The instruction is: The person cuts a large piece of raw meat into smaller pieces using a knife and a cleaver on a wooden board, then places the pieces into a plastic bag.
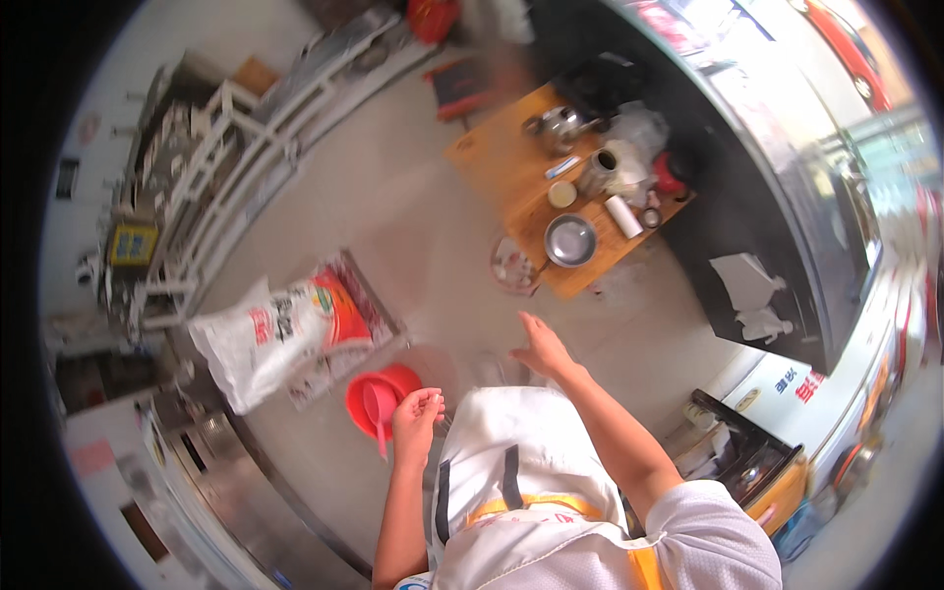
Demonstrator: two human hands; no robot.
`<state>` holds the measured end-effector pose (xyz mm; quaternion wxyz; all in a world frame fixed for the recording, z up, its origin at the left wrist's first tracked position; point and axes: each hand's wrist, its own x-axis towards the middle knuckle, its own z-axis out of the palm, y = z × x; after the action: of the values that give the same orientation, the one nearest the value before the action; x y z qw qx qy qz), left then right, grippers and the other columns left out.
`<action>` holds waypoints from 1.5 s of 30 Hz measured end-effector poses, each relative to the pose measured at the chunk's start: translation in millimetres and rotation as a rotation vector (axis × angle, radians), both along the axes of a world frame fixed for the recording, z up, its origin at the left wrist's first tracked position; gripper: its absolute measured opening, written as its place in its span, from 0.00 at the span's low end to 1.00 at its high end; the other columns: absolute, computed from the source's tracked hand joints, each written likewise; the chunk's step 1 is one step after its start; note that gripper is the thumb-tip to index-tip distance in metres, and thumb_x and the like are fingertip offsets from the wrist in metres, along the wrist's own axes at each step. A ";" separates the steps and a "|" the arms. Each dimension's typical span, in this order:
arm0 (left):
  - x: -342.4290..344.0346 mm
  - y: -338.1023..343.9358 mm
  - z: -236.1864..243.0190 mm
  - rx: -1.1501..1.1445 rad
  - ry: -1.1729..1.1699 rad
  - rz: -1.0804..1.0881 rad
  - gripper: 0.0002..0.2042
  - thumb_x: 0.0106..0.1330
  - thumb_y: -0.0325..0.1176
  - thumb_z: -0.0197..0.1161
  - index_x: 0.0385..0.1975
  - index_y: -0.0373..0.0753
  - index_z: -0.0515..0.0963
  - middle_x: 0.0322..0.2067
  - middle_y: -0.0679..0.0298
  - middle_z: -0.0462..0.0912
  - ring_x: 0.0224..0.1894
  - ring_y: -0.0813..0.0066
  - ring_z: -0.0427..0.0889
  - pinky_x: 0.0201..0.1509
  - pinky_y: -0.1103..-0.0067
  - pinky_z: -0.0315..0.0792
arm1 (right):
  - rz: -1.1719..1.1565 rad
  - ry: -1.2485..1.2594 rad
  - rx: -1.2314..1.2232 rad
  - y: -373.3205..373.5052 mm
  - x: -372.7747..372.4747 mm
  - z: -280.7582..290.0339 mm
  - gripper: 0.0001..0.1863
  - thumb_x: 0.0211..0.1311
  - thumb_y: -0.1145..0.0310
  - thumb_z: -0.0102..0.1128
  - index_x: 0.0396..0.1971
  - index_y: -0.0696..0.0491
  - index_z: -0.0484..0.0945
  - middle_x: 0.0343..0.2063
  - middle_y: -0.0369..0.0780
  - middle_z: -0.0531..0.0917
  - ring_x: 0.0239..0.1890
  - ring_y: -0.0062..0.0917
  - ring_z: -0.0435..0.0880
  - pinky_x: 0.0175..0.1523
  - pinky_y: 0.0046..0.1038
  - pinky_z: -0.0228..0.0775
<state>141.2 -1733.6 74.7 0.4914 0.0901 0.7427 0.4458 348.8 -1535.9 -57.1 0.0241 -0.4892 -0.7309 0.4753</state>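
Note:
My left hand point(417, 415) is raised at my left side, its fingers curled closed, and no object shows in it. Just beside it in the view is a red bucket point(354, 405) with a pink scoop point(380, 401) in it, the handle jutting over the rim toward me. My right hand point(543, 350) reaches forward over the floor with its fingers apart and nothing in them. Ahead of that hand is a wooden table point(521, 187), and a metal bowl point(570, 241) sits near its closest edge. A white apron point(536, 433) covers my front.
A large white-and-red sack point(280, 334) lies on the left, on a low patterned board point(364, 295). Jars, a white roll point(623, 216) and a kettle point(560, 128) crowd the table. White metal racks point(221, 167) line the left wall; a dark counter point(708, 187) bounds the right.

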 end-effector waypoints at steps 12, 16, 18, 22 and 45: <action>62.8 169.1 19.0 0.145 0.022 -0.768 0.10 0.78 0.30 0.61 0.51 0.34 0.85 0.38 0.65 0.88 0.35 0.81 0.84 0.38 0.83 0.79 | -1.574 -0.607 -0.002 -271.9 371.7 33.5 0.10 0.59 0.65 0.68 0.38 0.54 0.86 0.35 0.45 0.90 0.39 0.29 0.91 0.45 0.33 0.82; 118.9 206.5 24.5 0.151 0.043 -1.005 0.09 0.78 0.30 0.60 0.49 0.35 0.84 0.36 0.66 0.87 0.32 0.81 0.83 0.36 0.82 0.78 | -1.943 -0.400 0.018 -406.1 384.3 72.5 0.09 0.61 0.68 0.66 0.40 0.55 0.85 0.32 0.44 0.90 0.34 0.28 0.91 0.42 0.32 0.82; 162.2 218.5 17.8 0.165 0.027 -1.150 0.09 0.77 0.30 0.61 0.48 0.35 0.84 0.36 0.66 0.86 0.32 0.81 0.82 0.35 0.82 0.78 | -2.098 -0.333 0.123 -456.6 364.2 69.5 0.09 0.63 0.70 0.64 0.41 0.55 0.84 0.31 0.42 0.90 0.32 0.28 0.91 0.41 0.31 0.82; 275.8 213.2 27.7 0.222 -0.002 -1.409 0.08 0.76 0.31 0.63 0.47 0.35 0.84 0.35 0.66 0.86 0.31 0.81 0.82 0.34 0.82 0.77 | -2.281 -0.252 0.328 -494.1 338.8 63.2 0.09 0.64 0.71 0.65 0.42 0.56 0.83 0.29 0.42 0.90 0.31 0.28 0.90 0.39 0.31 0.81; 918.2 -36.9 49.8 0.772 0.101 -2.618 0.14 0.61 0.27 0.72 0.48 0.36 0.85 0.39 0.60 0.90 0.41 0.73 0.90 0.48 0.76 0.82 | -2.710 -0.063 0.717 -542.9 558.5 147.2 0.08 0.69 0.73 0.65 0.45 0.56 0.82 0.31 0.43 0.88 0.34 0.27 0.89 0.41 0.28 0.79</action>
<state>1059.3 -1770.5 124.5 0.4666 0.8675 -0.0390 -0.1681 907.3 -2078.8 90.1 0.5640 -0.7831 0.2227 -0.1382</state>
